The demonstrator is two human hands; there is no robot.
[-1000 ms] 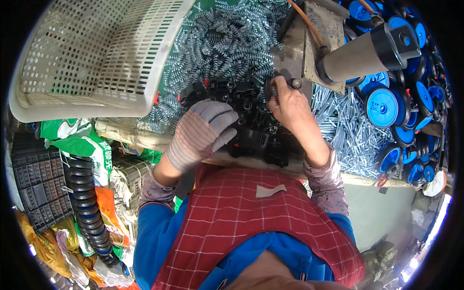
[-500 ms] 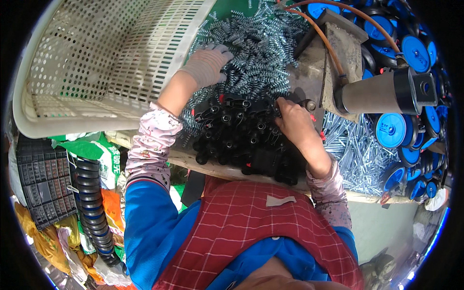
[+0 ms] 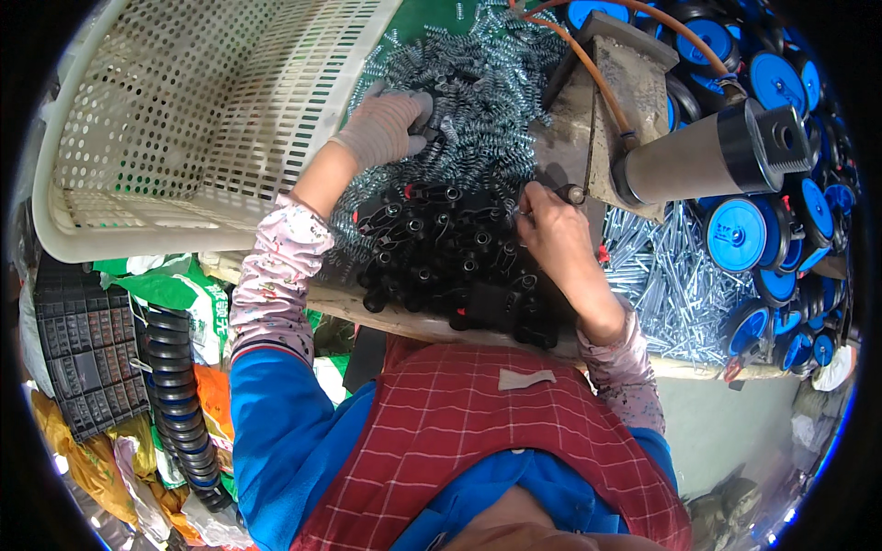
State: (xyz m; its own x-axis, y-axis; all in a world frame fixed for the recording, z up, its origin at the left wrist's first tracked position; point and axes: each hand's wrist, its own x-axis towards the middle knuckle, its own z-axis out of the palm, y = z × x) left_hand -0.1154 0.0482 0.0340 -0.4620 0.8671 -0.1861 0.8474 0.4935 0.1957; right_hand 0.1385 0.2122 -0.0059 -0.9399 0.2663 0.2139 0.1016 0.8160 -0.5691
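My left hand [image 3: 388, 127], in a pale glove, reaches into a heap of small coil springs [image 3: 491, 119]; its thumb stands apart from the bent fingers, and I see nothing held between them. My bare right hand [image 3: 559, 234] is closed, thumb against curled fingers, at the right edge of a pile of black caster brackets [image 3: 441, 248] with some red bits. Whatever its fingertips hold is hidden. Just beyond those fingertips, a short metal pin [image 3: 575, 194] sticks out beside the fixture with a metal cylinder [image 3: 689, 161].
A white perforated basket [image 3: 175, 197] leans at the left of the bench. Long metal pins or bolts [image 3: 666, 285] lie heaped at right, beside many blue-and-black wheels [image 3: 735, 234]. An orange hose [image 3: 597, 83] runs to the cylinder. Stacked black wheels [image 3: 175, 386] stand lower left.
The whole view has shifted slightly, so the bench things sit further left. My right hand has come a little closer to the short pin. My left hand stays at the springs.
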